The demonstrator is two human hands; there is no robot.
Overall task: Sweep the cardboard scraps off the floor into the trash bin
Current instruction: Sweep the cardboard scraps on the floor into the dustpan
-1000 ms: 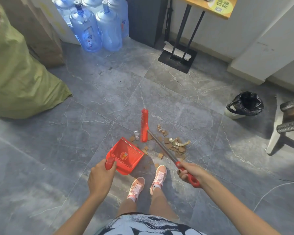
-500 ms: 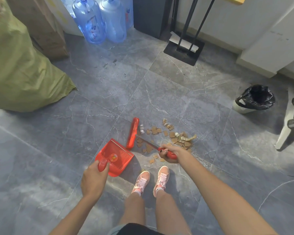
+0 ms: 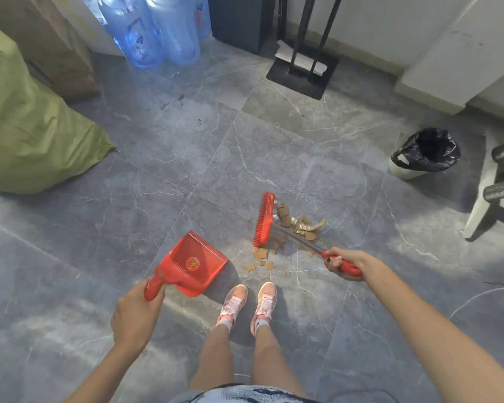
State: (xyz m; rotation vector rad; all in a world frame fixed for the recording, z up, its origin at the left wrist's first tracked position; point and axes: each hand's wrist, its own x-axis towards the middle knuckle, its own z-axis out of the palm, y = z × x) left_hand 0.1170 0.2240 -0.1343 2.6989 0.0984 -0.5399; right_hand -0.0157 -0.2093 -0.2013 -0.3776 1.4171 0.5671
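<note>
Cardboard scraps (image 3: 283, 213) lie in a loose heap on the grey tiled floor (image 3: 157, 199), just ahead of the person's shoes (image 3: 234, 301) and a little to the right, with a few strays nearer the feet. They look small, flat and very light. I judge they will slide easily on the smooth tile, but also scatter or hop over the bristles under a fast stroke, so short, low strokes suit them. A pale crinkled strip among them looks softer; what it is made of I cannot tell.

The right hand (image 3: 339, 261) is curled round the red grip of the brush (image 3: 263, 221), whose head touches the left edge of the heap. The left hand (image 3: 136, 315) grips the handle of the dustpan (image 3: 197, 261), which sits left of the heap and apart from it; whether its lip touches the floor I cannot tell. The brush head stands between pan and heap, so it likely has to come round the far side of the scraps.

The trash bin (image 3: 422, 154), lined with a black bag, stands well apart to the right, close to a pale stool (image 3: 483, 193) that crowds it. A green sack (image 3: 26, 135), a cardboard box (image 3: 50, 45), water bottles (image 3: 134, 33) and a black stand base (image 3: 303, 74) sit further off, clear of the sweeping path.
</note>
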